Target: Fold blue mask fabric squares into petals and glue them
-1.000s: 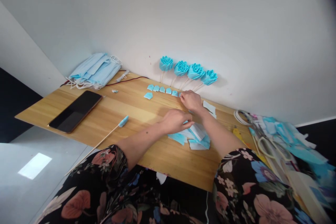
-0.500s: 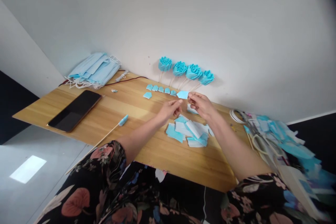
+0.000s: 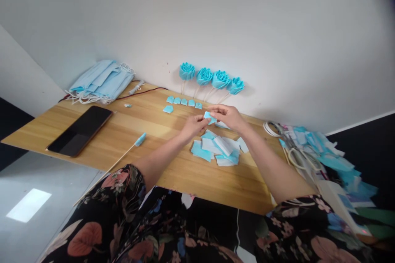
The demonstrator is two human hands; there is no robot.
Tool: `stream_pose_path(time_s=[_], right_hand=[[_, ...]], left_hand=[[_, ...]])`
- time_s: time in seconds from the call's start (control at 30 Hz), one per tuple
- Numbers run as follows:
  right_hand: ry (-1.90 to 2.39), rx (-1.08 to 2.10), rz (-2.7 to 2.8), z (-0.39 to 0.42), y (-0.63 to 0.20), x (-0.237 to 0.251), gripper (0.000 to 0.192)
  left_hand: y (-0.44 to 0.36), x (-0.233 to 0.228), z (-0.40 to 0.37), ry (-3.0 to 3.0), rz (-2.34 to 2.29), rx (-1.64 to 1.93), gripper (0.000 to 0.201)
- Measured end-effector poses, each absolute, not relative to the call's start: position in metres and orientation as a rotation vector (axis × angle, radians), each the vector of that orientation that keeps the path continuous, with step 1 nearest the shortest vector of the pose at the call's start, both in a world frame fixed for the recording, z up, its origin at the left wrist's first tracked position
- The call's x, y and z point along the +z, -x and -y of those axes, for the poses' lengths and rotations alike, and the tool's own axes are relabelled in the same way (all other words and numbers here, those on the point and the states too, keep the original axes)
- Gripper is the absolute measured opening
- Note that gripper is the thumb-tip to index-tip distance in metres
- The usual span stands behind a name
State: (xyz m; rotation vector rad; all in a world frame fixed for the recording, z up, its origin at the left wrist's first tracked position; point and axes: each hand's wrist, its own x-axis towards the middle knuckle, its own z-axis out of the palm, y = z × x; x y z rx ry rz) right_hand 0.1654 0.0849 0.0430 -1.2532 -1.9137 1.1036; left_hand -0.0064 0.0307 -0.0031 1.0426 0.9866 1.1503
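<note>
Near the middle of the frame, both hands meet over the wooden surface (image 3: 173, 172) and share one small blue piece (image 3: 210, 117). The left hand (image 3: 193, 125) pinches its left edge with closed fingers; the right hand (image 3: 228, 116) grips its right side, fingers closed on it too. The piece is held just above the surface, a little behind the pile of cut blue and white pieces (image 3: 217, 150), which lies directly below the hands.

Behind the hands, toward the wall, a row of small folded pieces (image 3: 182, 101) lies in a line, with one more piece (image 3: 168, 109) just in front of its left end. Four blue roses (image 3: 211, 79) on sticks lean against the wall above the row. At left of centre, a thin stick (image 3: 119, 160) with a blue tip lies slanted across the front edge. A dark phone (image 3: 80, 130) lies flat at the left, and a stack of masks (image 3: 100, 81) sits in the upper left corner of the surface. At the right edge, scissors (image 3: 300, 158) rest among blue scraps (image 3: 330, 158).
</note>
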Motion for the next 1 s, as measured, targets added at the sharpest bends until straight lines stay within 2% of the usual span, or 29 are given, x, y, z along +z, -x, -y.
stream_pose_path(time_s=[0.1,0.2,0.57,0.73,1.0], right_hand=[[1.175,1.143,1.930,-0.090,-0.159,0.039,0.039],[1.224,1.084,1.752,-0.104,-0.155,0.028,0.037],[1.533,0.841,1.694,-0.172,-0.147,-0.027,0.027],[1.557,0.697,1.776,-0.177,-0.146,-0.031,0.036],[1.558,0.486,1.904,-0.169,-0.147,-0.022,0.036]], left_hand=[[0.006,-0.005,-0.031,-1.058,-1.055,1.192,0.031],[0.006,-0.006,-0.033,-0.953,-1.090,1.269,0.017],[0.005,-0.014,-0.037,-0.932,-1.111,1.304,0.024],[0.005,-0.013,-0.037,-0.926,-1.116,1.297,0.023],[0.005,-0.013,-0.036,-0.937,-1.099,1.288,0.024]])
